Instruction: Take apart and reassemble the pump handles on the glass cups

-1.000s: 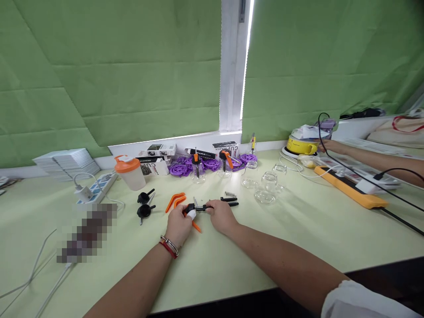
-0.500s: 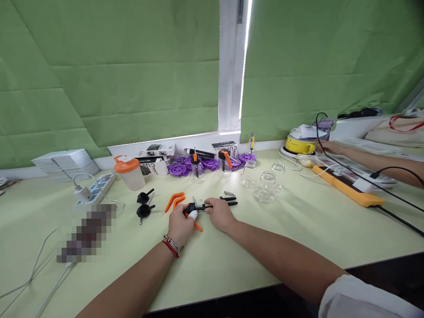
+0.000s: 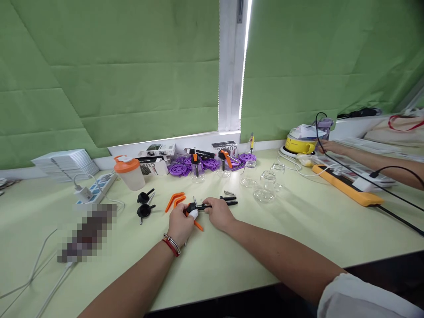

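Note:
Low over the table, my left hand is closed round a black cap with an orange lever jutting out below it. My right hand pinches a thin black stem that runs in line with the cap; my fingers hide its far end. Two loose orange levers lie just beyond my left hand. To the left are two black caps with short spouts. Past my right hand lie black stems and small metal springs.
Several clear glass jars stand right of centre. Along the back are purple plastic parts, boxes and an orange-lidded shaker. Power strips with cables lie at both sides. Another person's hand is by a yellow pot.
Almost nothing differs. Both hands keep their hold on the black cap and stem, with only a very slight shift.

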A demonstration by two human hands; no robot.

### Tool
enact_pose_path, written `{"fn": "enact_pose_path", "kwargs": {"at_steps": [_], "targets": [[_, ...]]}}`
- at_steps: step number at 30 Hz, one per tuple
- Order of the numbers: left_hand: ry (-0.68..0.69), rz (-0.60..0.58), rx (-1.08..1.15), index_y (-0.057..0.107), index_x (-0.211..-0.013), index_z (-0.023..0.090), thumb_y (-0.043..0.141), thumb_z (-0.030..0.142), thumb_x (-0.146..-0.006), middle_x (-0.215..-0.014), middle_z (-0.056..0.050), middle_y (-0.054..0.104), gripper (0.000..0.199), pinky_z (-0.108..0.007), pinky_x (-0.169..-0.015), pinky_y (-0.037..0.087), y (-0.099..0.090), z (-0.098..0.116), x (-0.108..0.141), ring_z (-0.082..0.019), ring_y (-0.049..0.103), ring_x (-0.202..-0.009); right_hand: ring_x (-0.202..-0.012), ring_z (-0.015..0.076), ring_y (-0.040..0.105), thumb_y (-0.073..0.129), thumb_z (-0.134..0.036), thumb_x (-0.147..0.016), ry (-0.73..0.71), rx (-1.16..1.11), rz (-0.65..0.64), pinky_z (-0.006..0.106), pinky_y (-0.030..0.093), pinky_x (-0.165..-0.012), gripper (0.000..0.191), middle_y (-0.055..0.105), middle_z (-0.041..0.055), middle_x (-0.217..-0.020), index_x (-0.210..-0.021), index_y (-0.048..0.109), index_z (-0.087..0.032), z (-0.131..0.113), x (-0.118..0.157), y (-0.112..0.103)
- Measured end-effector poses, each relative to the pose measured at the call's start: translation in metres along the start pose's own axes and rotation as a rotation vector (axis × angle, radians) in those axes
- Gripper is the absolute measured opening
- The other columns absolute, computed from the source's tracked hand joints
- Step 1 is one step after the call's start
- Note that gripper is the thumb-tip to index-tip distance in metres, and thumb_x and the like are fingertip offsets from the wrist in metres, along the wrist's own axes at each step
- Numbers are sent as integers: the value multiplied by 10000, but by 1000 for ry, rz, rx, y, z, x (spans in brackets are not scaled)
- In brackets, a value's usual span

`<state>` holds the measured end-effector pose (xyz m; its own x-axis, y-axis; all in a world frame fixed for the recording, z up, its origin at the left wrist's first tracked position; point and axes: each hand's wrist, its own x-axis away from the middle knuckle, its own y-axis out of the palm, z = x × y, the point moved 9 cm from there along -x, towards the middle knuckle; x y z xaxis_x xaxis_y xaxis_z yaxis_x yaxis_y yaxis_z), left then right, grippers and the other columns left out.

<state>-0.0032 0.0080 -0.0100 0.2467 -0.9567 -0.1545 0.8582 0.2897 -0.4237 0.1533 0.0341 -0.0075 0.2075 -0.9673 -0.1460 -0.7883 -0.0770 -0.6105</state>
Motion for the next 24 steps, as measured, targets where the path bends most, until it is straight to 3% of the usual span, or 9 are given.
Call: {"fn": "enact_pose_path", "kwargs": {"at_steps": [6, 11, 17, 24], "targets": [[2, 10, -34, 626, -811, 171, 637, 279, -652, -713, -32, 599, 192, -313, -588, 436, 0, 0, 0, -182, 552, -640, -790, 174, 605, 570, -135, -772, 22, 32, 45, 261, 431, -695, 232, 671, 45, -863, -991, 613, -197, 3, 1, -3], [31, 12, -32, 623, -801, 174, 651, 297, -646, -696, -27, 588, 200, -317, -575, 431, -1, 2, 1, -185, 550, -623, -833, 178, 609, 565, -141, -772, -29, -18, 0, 272, 434, -753, 218, 671, 51, -882, -971, 642, -187, 0, 0, 0], [58, 8, -21, 593, -806, 177, 662, 321, -646, -745, -32, 606, 227, -315, -608, 440, -5, 11, 6, -187, 563, -657, -803, 163, 600, 569, -143, -753, -21, -137, -38, 275, 451, -762, 368, 651, 41, -877, -1120, 594, -154, 3, -2, 1], [86, 32, -29, 490, -823, 195, 647, 370, -678, -741, -2, 563, 276, -278, -576, 400, -9, 22, 12, -159, 527, -633, -779, 160, 588, 571, -146, -732, -8, -193, -27, 284, 452, -763, 301, 635, 28, -831, -1029, 617, -148, -1, -3, -7]]}}
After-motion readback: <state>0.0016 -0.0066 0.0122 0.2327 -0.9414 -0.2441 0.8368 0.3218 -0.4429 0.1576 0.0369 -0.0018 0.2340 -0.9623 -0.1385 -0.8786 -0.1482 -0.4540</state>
